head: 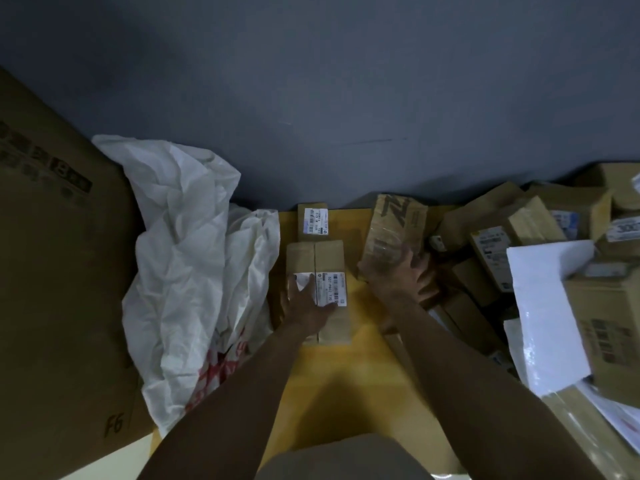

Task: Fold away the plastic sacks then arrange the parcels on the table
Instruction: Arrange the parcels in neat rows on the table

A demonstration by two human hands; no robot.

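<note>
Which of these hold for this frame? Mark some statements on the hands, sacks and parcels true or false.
1. The left hand rests on the pair of brown boxes on the yellow table. True.
2. The plastic sacks are folded flat. False: they lie crumpled at the left of the table.
3. The right hand holds the taped box. True.
4. The small labelled box sits nearer the person than the pair. False: it lies behind the pair, toward the wall.
5. The pile of parcels is left of both hands. False: it is on the right.
</note>
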